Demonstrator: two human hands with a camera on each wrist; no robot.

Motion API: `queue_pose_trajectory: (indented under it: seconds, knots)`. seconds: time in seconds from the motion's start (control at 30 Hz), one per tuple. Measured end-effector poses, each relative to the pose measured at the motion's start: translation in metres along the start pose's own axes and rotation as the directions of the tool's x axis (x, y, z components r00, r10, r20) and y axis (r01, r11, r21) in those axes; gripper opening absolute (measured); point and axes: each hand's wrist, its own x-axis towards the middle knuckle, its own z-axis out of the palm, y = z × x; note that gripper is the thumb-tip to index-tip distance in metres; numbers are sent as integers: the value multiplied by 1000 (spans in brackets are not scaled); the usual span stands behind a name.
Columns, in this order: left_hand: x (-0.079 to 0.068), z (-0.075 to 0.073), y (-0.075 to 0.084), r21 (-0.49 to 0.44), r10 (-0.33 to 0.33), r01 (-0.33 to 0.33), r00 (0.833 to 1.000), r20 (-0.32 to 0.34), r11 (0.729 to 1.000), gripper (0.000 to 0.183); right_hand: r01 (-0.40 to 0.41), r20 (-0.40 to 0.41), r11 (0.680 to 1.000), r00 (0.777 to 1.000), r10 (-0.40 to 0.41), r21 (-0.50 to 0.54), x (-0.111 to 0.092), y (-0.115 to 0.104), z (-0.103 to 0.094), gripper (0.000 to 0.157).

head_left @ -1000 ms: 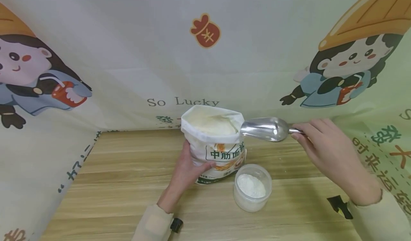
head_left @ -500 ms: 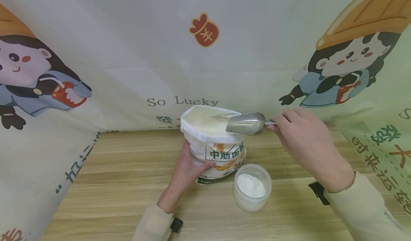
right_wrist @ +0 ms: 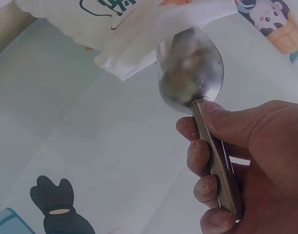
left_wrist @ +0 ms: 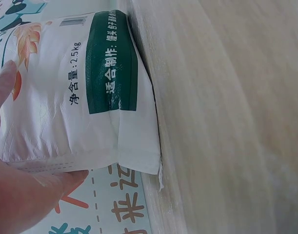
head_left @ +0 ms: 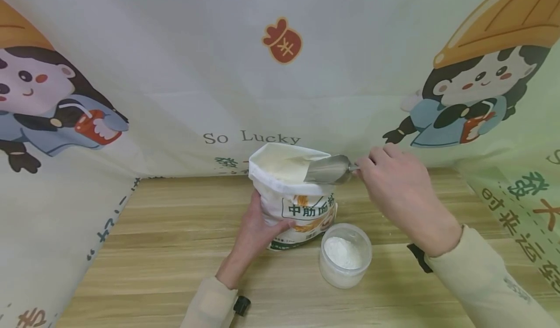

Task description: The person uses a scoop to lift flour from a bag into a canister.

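Note:
An upright white flour bag with its top folded open stands on the table, pale flour showing inside. My left hand grips its lower left side, thumb across the printed front, as the left wrist view also shows on the bag. With curled fingers my right hand holds a metal scoop by its handle. The scoop's front end lies inside the bag's mouth at the right rim. In the right wrist view, the fingers wrap the scoop's handle, and white powder dusts the fingertips.
A round clear plastic tub, partly filled with white flour, stands in front of the bag's right corner. Around the wooden table hangs a printed cloth, close behind the bag.
My right hand has moved left, carrying the scoop from beside the bag's right rim into its mouth. The left hand and the bag have stayed in place.

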Motion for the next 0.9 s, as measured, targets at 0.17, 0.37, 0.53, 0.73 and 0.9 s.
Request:
queue_pose_trajectory:
  seconds: [0.17,0.37,0.53,0.73,0.9]
  knots:
    - [0,0,0,1,-5,5,1000,-1,1000,115,-5,35,1000,999,6,-21,3,-2,1,15]
    - [1,0,0,-1,-19,19,1000,2,1000,114,-19,115,998,993,26,-57,7,-7,-1,9]
    - [0,0,1,-1,-21,21,1000,1,1000,114,-13,158,994,987,30,-104,11,-13,-2,6]
    - [-1,0,2,-6,-11,11,1000,0,1000,116,4,184,990,983,22,-140,15,-18,2,7]
    - [-1,1,2,-9,-12,12,1000,-2,1000,117,16,188,988,982,13,-157,18,-22,5,5]
